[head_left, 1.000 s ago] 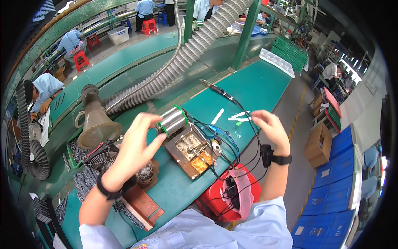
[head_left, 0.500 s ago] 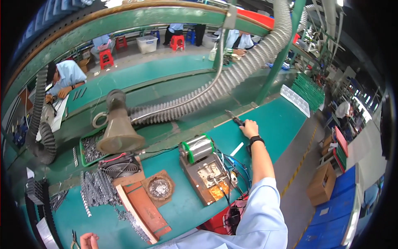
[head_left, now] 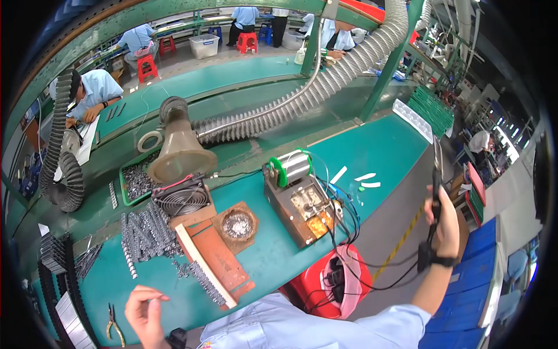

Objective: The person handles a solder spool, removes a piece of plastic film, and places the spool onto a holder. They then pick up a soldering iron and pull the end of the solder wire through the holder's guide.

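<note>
Out past the right edge of the bench, my right hand [head_left: 446, 230] is closed round the black handle of a soldering iron [head_left: 436, 180]. Its metal end points up, and a dark cable trails from it toward the bench. My left hand [head_left: 145, 314] hovers at the lower left with fingers loosely bent and the thumb apart; nothing shows in it. Pliers [head_left: 112, 326] with yellowish handles lie beside that hand. Nearest on the bench are small metal parts [head_left: 200, 279] along a wooden strip [head_left: 203, 264]. A solder wire spool [head_left: 292, 167] with green rims sits on the soldering device [head_left: 296, 215].
A fume funnel [head_left: 181, 154] with a ribbed hose [head_left: 325, 87] hangs over the bench. Below it are a fan [head_left: 181, 200], a green tray [head_left: 123, 189] and metal strips [head_left: 148, 235]. A round dish [head_left: 238, 225] holds bright bits. A red bin [head_left: 311, 285] stands underneath. A co-worker [head_left: 96, 90] sits opposite.
My right hand has lifted the soldering iron off the far side of the bench and swung it right, past the edge. My left hand has risen further into view. The view has shifted.
</note>
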Motion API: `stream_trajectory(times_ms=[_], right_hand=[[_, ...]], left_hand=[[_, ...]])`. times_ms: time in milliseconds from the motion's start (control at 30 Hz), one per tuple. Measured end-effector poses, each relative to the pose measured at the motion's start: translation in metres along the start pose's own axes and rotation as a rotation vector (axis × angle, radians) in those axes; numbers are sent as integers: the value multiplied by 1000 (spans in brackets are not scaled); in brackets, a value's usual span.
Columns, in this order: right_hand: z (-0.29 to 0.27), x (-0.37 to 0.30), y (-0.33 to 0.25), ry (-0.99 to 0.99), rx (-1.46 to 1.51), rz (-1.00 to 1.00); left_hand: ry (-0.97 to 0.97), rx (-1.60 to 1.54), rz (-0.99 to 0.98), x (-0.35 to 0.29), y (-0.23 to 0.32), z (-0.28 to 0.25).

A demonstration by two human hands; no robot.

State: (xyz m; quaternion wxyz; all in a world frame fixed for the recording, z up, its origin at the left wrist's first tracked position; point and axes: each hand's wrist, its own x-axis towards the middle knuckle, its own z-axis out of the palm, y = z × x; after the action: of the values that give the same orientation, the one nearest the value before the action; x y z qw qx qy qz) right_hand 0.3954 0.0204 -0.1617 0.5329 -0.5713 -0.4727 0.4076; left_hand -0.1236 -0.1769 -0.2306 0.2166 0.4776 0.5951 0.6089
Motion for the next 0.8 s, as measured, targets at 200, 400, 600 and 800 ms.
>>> stream_trajectory(times_ms=[200,400,600,800], right_hand=[[70,-164,28,-237,275,309],[219,-199,81,-880,252,378],[310,-239,98,-1146,194,-73],[316,-235,103,-1237,162,-366]], left_hand=[[-343,-372,-80,-16,-15,40],[-567,-465,-276,-68,-46,47],[-157,-619,-191,-88,-65,41],[-49,-743,-231,-84,-76,40]])
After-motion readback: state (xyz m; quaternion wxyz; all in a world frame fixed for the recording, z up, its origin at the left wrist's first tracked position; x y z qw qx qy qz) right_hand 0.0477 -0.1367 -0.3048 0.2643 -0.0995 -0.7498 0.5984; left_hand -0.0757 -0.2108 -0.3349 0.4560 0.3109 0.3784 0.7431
